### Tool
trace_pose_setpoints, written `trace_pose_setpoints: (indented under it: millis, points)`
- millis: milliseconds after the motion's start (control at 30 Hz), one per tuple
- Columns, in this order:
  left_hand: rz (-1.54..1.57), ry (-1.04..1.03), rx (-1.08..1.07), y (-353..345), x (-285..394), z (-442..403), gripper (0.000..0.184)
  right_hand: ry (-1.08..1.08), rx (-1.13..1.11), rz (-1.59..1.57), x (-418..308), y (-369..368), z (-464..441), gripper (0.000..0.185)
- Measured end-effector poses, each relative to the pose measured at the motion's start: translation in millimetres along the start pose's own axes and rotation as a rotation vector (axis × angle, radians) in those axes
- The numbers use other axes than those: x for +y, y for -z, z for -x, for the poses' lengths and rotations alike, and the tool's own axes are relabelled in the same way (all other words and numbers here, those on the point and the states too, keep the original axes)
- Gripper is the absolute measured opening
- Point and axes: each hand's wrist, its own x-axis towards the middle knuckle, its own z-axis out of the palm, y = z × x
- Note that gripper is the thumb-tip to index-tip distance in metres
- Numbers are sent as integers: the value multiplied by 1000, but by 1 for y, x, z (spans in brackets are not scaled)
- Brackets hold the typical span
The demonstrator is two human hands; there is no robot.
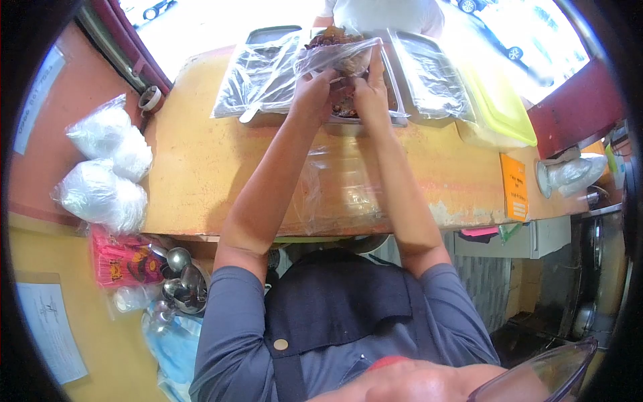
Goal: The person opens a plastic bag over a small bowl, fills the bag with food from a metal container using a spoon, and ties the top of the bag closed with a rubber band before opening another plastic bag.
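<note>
Both arms reach forward over the counter to a tray (400,107) of dark brown food. My left hand (313,92) is closed on the left side of a piece of clear plastic (318,61). On its right side, my right hand (370,92) grips the same plastic, with a finger pointing up along the edge. Whether this is a bag or a loose sheet I cannot tell. Brown food (328,37) shows above and through the plastic. More food (344,107) lies in the tray below my hands. The fingertips are partly hidden.
Plastic-covered trays stand on both sides, one left (258,80) and one right (432,80). A yellow-green lid (499,100) lies farther right. An orange card (514,187) hangs at the counter's (221,174) front edge. Bagged white items (104,191) hang left. A person in white (385,15) stands opposite.
</note>
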Motion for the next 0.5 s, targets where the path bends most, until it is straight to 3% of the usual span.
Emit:
trace_pose_setpoints:
  millis: [67,133,367,500]
  points:
    - [-39,52,57,-1,3,1,31,112,40,-16,7,5,-6,61]
    - [-63,41,-26,1,5,4,33,183,71,-13,10,8,-10,56]
    - [-81,4,-190,10,12,11,38,265,72,18,-5,17,-13,60]
    - [-117,20,-148,14,16,17,43,286,63,-8,-2,24,-21,58]
